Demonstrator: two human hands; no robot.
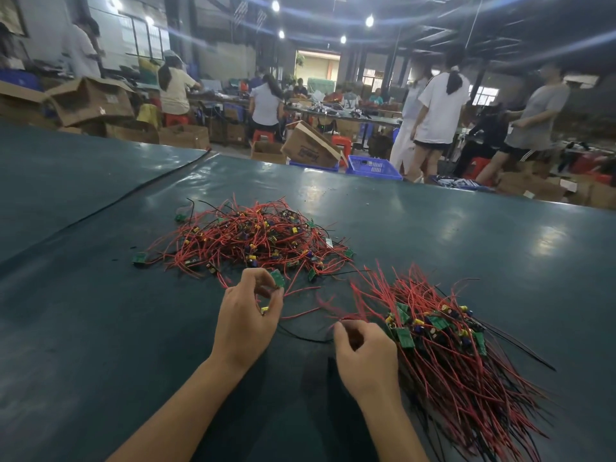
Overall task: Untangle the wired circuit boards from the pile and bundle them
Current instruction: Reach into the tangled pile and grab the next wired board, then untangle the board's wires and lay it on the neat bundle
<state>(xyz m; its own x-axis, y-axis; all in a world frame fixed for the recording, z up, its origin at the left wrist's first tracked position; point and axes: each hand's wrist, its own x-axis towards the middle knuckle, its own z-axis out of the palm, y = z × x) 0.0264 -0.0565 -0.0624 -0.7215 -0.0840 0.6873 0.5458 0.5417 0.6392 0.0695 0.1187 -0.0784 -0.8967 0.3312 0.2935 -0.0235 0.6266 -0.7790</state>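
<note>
Two heaps on the tabletop (pixel 433 235), your left hand (pixel 246 325) pinching a circuit board (pixel 277 279) by the tangled pile (pixel 253 238), your right hand (pixel 365 358) pinching red wire ends (pixel 343 317) beside the bundle (pixel 460 361)

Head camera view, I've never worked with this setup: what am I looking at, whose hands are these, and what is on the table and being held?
There is no machine here. One camera sits on a person's head and looks forward and down, so the two bare hands at the bottom are that person's own. They work over a dark green table. Farther away lies a tangled pile of small green circuit boards with red and black wires. On the right lies a bundle of sorted boards, their wires running roughly the same way. The left hand pinches one circuit board at the near edge of the pile. The right hand has its fingers curled and seems to pinch red wires beside the bundle. Behind the table, other people work among cardboard boxes.
</note>
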